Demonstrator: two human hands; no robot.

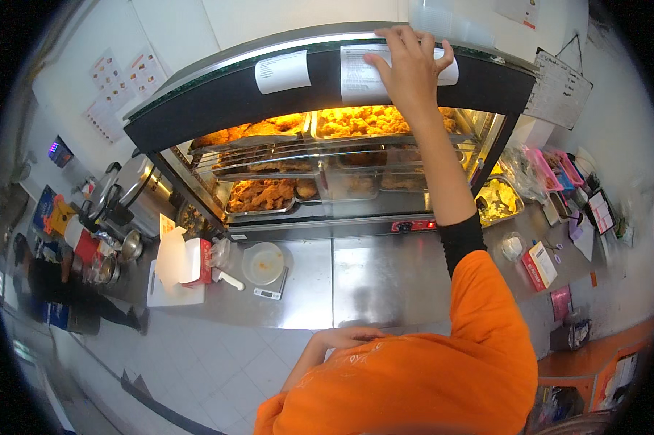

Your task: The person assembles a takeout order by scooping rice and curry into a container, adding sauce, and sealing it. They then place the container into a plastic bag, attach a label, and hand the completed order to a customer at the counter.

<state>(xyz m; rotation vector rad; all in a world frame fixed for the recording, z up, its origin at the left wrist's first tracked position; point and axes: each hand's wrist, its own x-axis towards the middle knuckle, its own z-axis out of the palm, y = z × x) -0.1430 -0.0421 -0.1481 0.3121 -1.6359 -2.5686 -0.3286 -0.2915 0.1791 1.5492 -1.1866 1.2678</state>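
My right hand (415, 68) reaches up to the front top edge of a lit food warmer cabinet (202, 111). Its fingers are spread over the edge, and it overlaps a printed paper sheet (359, 73) fixed to the black front panel. My left hand (354, 337) lies against the front of my orange shirt (414, 380), its fingertips partly hidden. Behind the cabinet's front, fried chicken pieces (359, 120) fill an upper metal tray, and more fried pieces (261, 194) sit in a lower tray. Wire racks between them hold darker food.
Left on the steel counter (305, 272) are an open red-and-white carton (196, 261), a white-handled knife (230, 280), and a plastic tub (263, 263) on a digital scale (272, 291). Rightward stand a tray of yellow food (496, 200), a small carton (540, 266) and scissors (555, 251). A person (60, 272) is far left.
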